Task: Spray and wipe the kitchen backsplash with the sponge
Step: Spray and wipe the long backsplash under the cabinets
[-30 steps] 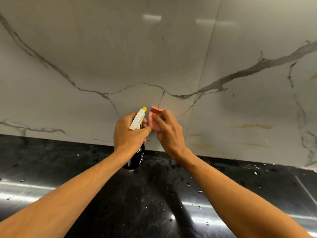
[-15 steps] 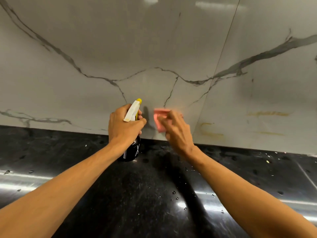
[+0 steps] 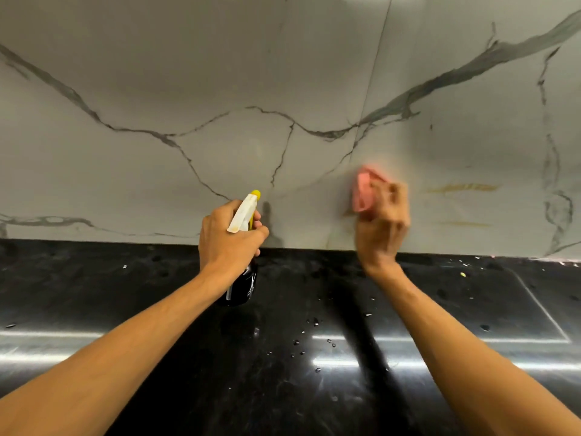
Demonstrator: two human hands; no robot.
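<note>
The backsplash (image 3: 220, 73) is pale marble with dark grey veins and a thin vertical seam. My left hand (image 3: 228, 239) grips a dark spray bottle (image 3: 242, 287) by its white and yellow trigger head, nozzle towards the wall. My right hand (image 3: 382, 228), blurred by motion, holds a pink sponge (image 3: 364, 191) against the lower wall, to the right of the seam. Yellowish streaks (image 3: 462, 187) mark the marble just right of the sponge, with a fainter one lower down.
A glossy black countertop (image 3: 283, 357) runs below the wall, dotted with water drops and small crumbs at the right. A thin pale line (image 3: 542, 309) traces a rectangle on the counter at the right.
My right hand has swept the sponge to the right across the lower wall, away from the bottle. My left hand holds the bottle as before. The view has shifted rightwards.
</note>
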